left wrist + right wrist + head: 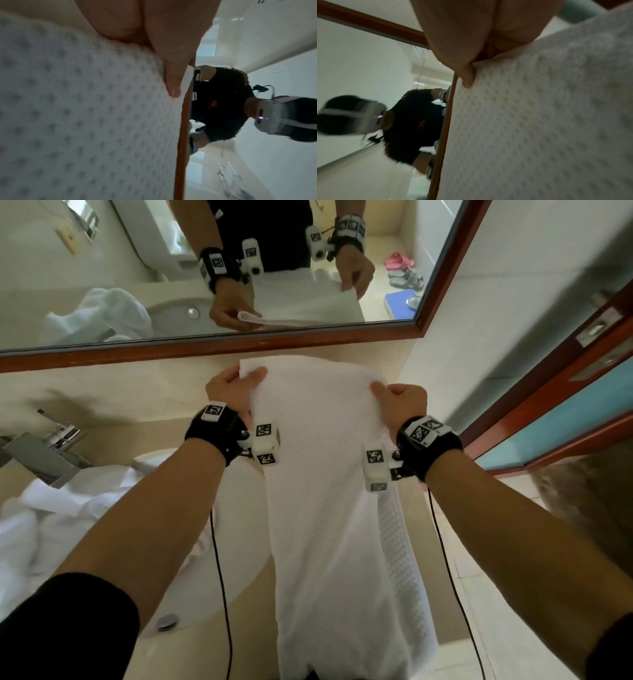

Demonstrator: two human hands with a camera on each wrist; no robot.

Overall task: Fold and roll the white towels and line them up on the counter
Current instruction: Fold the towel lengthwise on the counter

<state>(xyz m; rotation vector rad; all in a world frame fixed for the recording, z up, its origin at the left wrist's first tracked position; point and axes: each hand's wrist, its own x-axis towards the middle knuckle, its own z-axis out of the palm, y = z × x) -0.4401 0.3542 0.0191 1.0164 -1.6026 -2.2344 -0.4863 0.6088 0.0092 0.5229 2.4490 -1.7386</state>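
The white waffle-weave towel, folded into a long strip, is held up over the beige stone counter, its far end near the wood-framed mirror and its near end hanging past the counter's front edge; the left hand pinches the far left corner, thumb on top; the right hand grips the far right edge; judging by this, folding is under way, rolling not begun; a heap of crumpled white towels waits by the basin; no rolled towel shows on the counter.
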